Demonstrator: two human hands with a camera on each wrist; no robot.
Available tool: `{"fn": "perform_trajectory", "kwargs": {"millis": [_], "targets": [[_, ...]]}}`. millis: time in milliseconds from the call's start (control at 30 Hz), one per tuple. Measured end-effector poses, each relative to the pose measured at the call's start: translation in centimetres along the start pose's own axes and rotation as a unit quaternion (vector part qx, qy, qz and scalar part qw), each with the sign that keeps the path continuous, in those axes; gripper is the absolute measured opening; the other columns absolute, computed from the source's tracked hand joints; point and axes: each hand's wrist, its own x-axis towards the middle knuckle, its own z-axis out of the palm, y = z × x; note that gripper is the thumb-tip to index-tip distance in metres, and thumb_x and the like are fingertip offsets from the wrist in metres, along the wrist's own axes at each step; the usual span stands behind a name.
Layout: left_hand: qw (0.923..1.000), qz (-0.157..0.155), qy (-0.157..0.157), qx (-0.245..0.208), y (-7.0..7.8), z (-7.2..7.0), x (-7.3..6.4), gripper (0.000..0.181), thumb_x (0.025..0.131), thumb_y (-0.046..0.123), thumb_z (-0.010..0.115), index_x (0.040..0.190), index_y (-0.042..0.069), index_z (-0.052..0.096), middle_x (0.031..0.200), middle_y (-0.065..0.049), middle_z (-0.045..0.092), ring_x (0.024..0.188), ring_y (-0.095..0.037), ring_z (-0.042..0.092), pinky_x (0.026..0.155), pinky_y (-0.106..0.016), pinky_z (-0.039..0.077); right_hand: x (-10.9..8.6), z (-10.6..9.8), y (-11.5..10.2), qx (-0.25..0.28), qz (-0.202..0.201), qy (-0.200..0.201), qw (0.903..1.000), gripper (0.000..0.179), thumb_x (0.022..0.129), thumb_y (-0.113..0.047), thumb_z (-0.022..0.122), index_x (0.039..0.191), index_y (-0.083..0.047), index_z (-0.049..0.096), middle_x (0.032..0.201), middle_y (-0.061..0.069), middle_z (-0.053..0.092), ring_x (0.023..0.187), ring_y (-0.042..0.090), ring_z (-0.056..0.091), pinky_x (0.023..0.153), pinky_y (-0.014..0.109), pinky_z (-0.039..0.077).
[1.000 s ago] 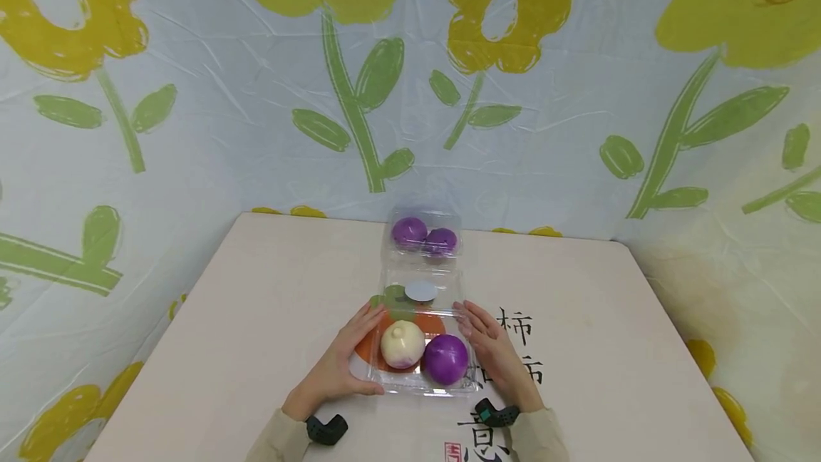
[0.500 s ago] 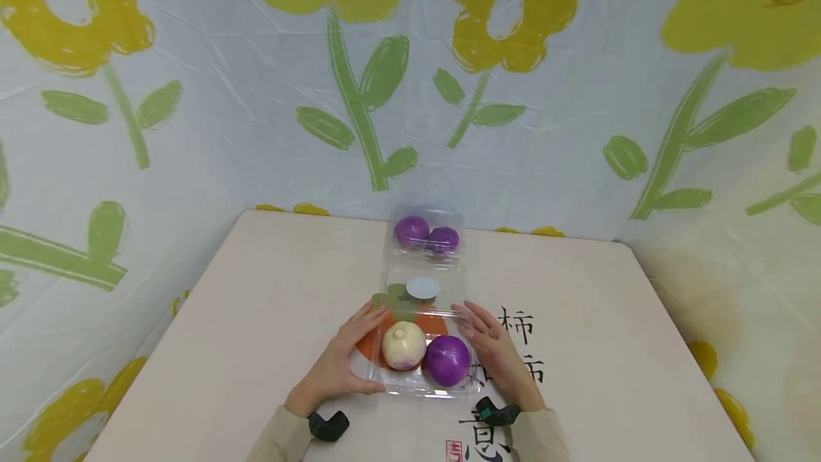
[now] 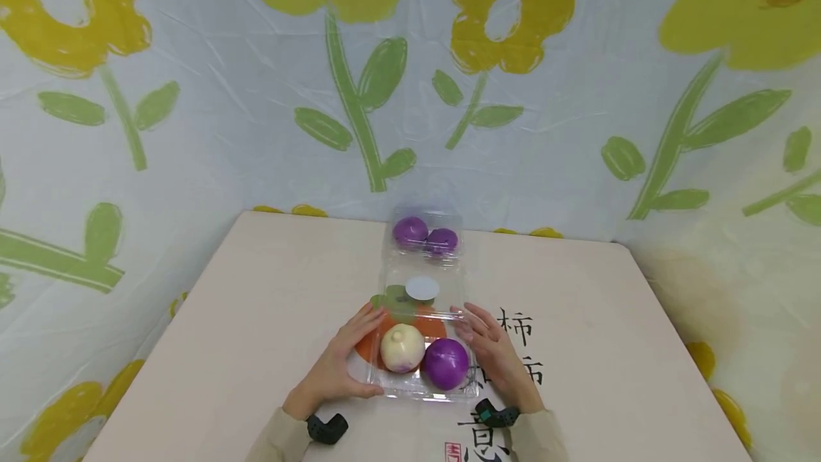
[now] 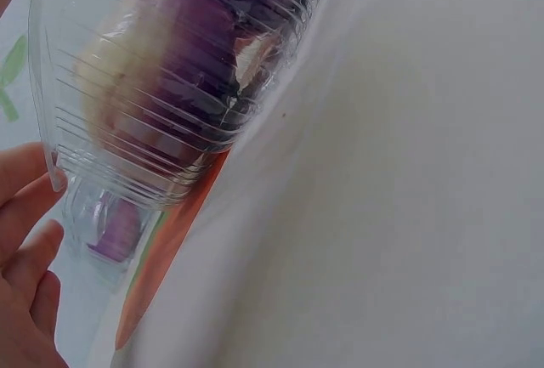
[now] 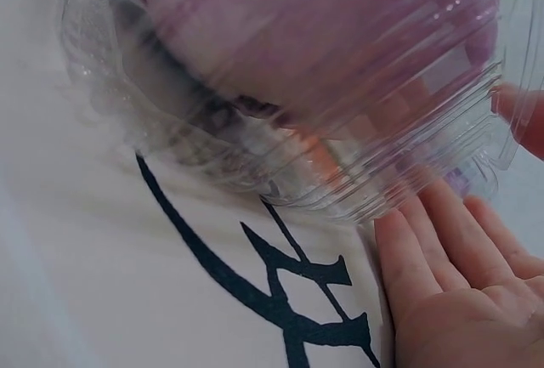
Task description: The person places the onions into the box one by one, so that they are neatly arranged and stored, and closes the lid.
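Between the two hands sits a clear plastic clamshell box [image 3: 423, 396], its lid [image 3: 399, 273] folded back away from the person with a white oval sticker on it. Inside lie a round cream vegetable with a purple base [image 3: 403, 348] and a round purple vegetable [image 3: 447, 363]; both look onion- or turnip-like. My left hand [image 3: 336, 362] lies along the box's left side, thumb at the near corner, fingers loosely bent; a fingertip meets the rim in the left wrist view. On the right side my right hand [image 3: 497, 351] has extended fingers against the ribbed wall [image 5: 340, 189].
Behind the lid stands another clear container [image 3: 459, 223] with two purple round things [image 3: 410, 232] inside. The pale table mat [image 3: 288, 269] carries an orange and green print [image 3: 365, 348] and black brush characters [image 3: 516, 326]. A flowered cloth [image 3: 545, 113] hangs behind.
The view shifts slightly. Both hands and the box with its vegetables stay almost where they were.
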Motion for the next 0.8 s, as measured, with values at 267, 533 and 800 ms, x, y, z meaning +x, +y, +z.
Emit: {"fn": "perform_trajectory", "kwargs": {"millis": [267,533,800], "targets": [[0.9999,0.012,0.004,0.005,-0.07,-0.05,0.02,0.106,0.063,0.045,0.092,0.145,-0.003,0.045,0.151,-0.02,0.042,0.142,-0.049,0.026,0.119,-0.045,0.02,0.01,-0.02,0.06,0.004,-0.003,-0.011,0.9999,0.062,0.101,0.001,0.047,0.156,-0.001,0.017,0.159,0.02,0.029,0.139,0.027,0.043,0.11,0.032,0.038],[0.9996,-0.024,-0.014,0.0,-0.04,-0.21,-0.26,0.11,0.065,0.055,0.088,0.149,0.001,0.041,0.158,-0.024,0.027,0.145,-0.045,0.022,0.118,-0.044,0.022,0.07,0.11,0.14,0.002,-0.004,-0.002,1.0,0.062,0.101,0.001,0.049,0.155,0.0,0.019,0.157,0.02,0.034,0.135,0.022,0.049,0.109,0.032,0.04],[0.9953,-0.081,-0.052,-0.013,0.18,-0.4,-0.25,0.122,0.062,0.054,0.09,0.155,0.005,0.028,0.162,-0.023,0.016,0.148,-0.039,0.018,0.117,-0.052,0.022,-0.1,0.26,-0.05,0.006,0.005,0.012,0.9999,0.063,0.099,0.001,0.05,0.156,-0.008,0.024,0.155,0.021,0.036,0.137,0.029,0.046,0.109,0.033,0.04]]}}
